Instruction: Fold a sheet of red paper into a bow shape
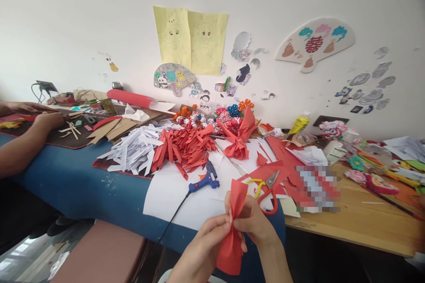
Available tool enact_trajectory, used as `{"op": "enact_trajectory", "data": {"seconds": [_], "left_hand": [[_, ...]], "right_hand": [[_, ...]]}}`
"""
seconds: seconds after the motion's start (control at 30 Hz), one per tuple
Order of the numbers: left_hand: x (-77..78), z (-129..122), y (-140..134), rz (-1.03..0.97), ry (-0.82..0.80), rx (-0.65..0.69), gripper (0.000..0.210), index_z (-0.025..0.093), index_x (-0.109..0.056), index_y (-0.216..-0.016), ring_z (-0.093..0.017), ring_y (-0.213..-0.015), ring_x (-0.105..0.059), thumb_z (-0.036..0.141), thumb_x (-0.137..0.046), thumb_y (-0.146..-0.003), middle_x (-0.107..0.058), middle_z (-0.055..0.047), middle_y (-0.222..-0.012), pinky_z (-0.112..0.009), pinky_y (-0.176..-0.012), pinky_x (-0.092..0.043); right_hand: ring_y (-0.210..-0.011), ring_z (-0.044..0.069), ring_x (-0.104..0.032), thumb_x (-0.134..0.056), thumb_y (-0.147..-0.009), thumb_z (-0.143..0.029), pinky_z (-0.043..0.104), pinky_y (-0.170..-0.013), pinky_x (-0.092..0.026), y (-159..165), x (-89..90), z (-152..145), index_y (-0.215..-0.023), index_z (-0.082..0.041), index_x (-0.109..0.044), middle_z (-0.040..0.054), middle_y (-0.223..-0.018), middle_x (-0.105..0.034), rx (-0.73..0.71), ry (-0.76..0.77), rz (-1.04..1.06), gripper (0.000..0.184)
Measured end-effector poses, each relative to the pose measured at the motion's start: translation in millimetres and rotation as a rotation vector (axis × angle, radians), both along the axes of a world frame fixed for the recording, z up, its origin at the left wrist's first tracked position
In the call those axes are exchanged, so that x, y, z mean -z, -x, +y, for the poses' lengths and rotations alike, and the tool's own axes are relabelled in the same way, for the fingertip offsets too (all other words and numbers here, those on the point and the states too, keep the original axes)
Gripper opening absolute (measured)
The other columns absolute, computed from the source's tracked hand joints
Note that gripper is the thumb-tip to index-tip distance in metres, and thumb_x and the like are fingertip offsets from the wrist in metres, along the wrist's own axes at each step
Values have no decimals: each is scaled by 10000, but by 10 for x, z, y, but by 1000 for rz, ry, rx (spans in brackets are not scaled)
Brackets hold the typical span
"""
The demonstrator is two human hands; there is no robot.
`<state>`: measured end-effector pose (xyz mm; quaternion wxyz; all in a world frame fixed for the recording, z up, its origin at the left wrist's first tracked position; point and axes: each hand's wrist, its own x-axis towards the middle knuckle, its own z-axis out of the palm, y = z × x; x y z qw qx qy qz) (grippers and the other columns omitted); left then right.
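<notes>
In the head view, the left grip (215, 233) and the right grip (253, 221) are both closed on one piece of red paper (237, 203). They pinch it at its skinny middle. One end sticks up above the fingers, and the other end hangs down below. Some fingertips seem to be behind the paper, so I can't tell just where they press. The paper is up in front of the counter (352, 226). Past it lie scissors (272, 179), a blue glue gun (206, 180), and a pile of red strips (191, 145) beside white strips (133, 150).
</notes>
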<state>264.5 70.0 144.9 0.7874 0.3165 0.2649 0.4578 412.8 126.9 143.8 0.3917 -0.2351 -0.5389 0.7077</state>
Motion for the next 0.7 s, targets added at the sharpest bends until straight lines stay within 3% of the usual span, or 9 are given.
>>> {"op": "enact_trajectory", "data": {"seconds": [0.1,0.2,0.33,0.5,0.7], "left_hand": [[-34,-23,45,247,-143,-138,379,165,-726,-873,-209,-800,-627,515,-593,-935,-709,-70,-798,-288,-789,-458],[-10,-43,61,524,-346,-356,339,191,-736,-922,-227,-877,-624,510,-623,-915,-719,-65,-879,-287,-837,-448],[34,-73,6,734,-469,-608,207,210,-723,-909,-208,-807,-613,411,-694,-872,-698,-45,-846,-275,-778,-449],[70,-86,-57,800,-577,-648,158,217,-688,-913,-189,-805,-610,354,-612,-929,-688,-33,-862,-274,-749,-446],[115,-69,-42,827,-540,-614,196,205,-675,-844,-151,-686,-557,348,-588,-946,-654,-15,-758,-249,-666,-428]], "right_hand": [[-419,95,-463,-821,-726,-469,231,-437,-363,8,-9,-60,-734,-174,-705,-40,-564,-540,92,5,11,317],[-578,124,-526,-844,-722,-381,256,-592,-442,32,29,-111,-664,-176,-701,-28,-610,-557,315,-44,2,257],[-731,156,-548,-840,-739,-342,277,-715,-456,84,114,-195,-696,-192,-716,-6,-717,-604,514,-52,-38,200],[-698,153,-504,-824,-761,-366,275,-674,-428,144,174,-324,-720,-195,-734,-2,-696,-584,659,-64,-85,197],[-744,176,-517,-793,-795,-395,296,-688,-420,105,231,-367,-763,-203,-739,20,-764,-613,624,-80,-160,202]]}}
